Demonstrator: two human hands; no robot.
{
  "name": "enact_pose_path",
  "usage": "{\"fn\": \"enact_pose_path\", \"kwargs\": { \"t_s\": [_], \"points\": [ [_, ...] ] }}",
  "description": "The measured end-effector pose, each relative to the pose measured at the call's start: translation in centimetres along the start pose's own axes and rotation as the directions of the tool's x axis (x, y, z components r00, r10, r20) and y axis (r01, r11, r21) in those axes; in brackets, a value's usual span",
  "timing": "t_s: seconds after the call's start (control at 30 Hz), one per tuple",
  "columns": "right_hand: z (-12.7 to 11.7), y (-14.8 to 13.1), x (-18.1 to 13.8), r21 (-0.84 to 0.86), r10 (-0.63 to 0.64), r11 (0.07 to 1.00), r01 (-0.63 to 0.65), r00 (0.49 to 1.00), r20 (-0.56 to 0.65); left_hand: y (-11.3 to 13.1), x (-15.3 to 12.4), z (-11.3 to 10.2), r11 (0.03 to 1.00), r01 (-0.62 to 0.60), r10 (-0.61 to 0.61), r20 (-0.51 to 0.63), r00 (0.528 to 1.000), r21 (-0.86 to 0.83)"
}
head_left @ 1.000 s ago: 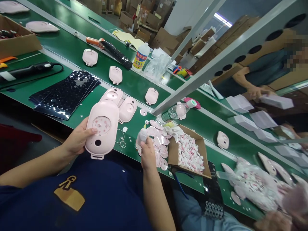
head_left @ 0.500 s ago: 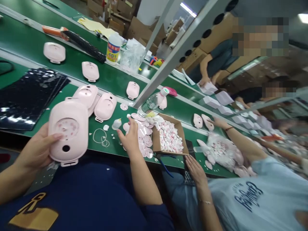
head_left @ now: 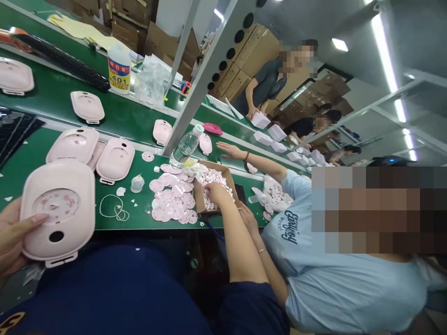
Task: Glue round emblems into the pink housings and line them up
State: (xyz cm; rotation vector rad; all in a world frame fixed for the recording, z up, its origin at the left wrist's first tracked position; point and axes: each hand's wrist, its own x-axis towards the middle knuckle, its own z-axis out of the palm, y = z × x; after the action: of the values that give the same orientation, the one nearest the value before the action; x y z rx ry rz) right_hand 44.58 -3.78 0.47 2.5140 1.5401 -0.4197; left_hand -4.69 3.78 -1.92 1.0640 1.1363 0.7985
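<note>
My left hand [head_left: 14,232] grips a pale pink plastic case [head_left: 64,246] by its left side, the thumb lying on the round patterned disc in its middle. The case has a dark round hole and a slotted tab at its lower end. My right hand [head_left: 217,193] reaches into a cardboard box [head_left: 199,197] full of small white-and-pink pieces [head_left: 209,175]; its fingertips are hidden there. Left of the box lies a spread of round pink printed discs [head_left: 172,197]. More pink cases [head_left: 115,160] rest on the green bench behind the held one.
A co-worker in a light blue shirt [head_left: 314,279] sits at the right, one hand [head_left: 248,218] beside the box. A clear bottle [head_left: 186,146], small squeeze bottle [head_left: 137,183], elastic loop [head_left: 113,211] and glue bottle [head_left: 118,70] stand or lie about. A metal post [head_left: 199,79] rises behind.
My right hand has gone from above the discs rightward into the box. The view has swung right. My left hand still holds the pink case. The co-worker's far hand has left the pink cases there.
</note>
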Motion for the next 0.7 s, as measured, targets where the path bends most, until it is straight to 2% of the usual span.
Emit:
{"fn": "enact_pose_path", "kwargs": {
  "t_s": [0.1,0.23,0.4,0.53,0.63,0.7],
  "points": [
    [0.0,-0.3,0.9,-0.106,-0.013,0.994,0.021,0.997,0.074,0.9,-1.0,1.4,0.993,0.048,-0.067,-0.172,0.983,-0.111],
    [-0.1,-0.3,0.9,-0.203,-0.016,0.978,0.039,0.993,0.116,2.2,-2.3,2.2,0.952,0.209,-0.241,-0.129,0.962,-0.223],
    [0.3,-0.3,0.8,-0.219,0.017,0.976,0.011,0.992,0.127,2.4,-2.9,2.7,0.947,0.174,-0.193,-0.043,0.980,-0.271],
    [0.2,-0.3,0.6,-0.145,0.046,0.989,-0.038,0.998,0.048,1.5,-2.7,2.9,0.972,0.071,-0.088,-0.064,0.994,-0.222],
    [-0.7,-0.3,-0.2,-0.058,0.085,0.994,-0.090,0.992,-0.090,0.9,-2.6,2.7,0.980,0.054,-0.067,-0.064,0.996,-0.194],
    [-1.6,-0.8,-1.3,0.017,0.113,0.994,-0.112,0.971,-0.210,0.8,-2.7,2.7,0.979,0.064,-0.076,-0.052,0.996,-0.195]
  ]
}}
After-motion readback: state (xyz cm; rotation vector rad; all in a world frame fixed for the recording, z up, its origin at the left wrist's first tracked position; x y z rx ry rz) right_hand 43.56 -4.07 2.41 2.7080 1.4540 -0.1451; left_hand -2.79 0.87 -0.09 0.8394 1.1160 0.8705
